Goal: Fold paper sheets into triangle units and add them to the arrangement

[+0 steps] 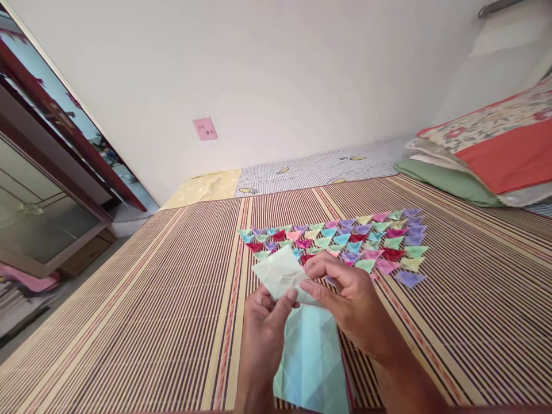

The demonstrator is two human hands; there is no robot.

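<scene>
A pale green folded sheet of paper (282,271), roughly diamond-shaped with crease lines, is held up between both hands. My left hand (268,316) pinches its lower edge, thumb on top and fingers behind. At its right corner, my right hand (340,287) grips it between thumb and fingers. Below them lies a stack of light blue-green creased paper (313,356), with pink edges showing along its right side. Just beyond the hands, several rows of small folded paper boats (340,238) in many colours lie on the striped mat; the hands hide some of them.
The striped bamboo mat (172,310) covers the bed. Folded bedding (495,149) is piled at the right. Patterned cloth (297,169) runs along the wall, where a pink note (204,129) is stuck. A doorway and cabinet (43,201) stand at the left.
</scene>
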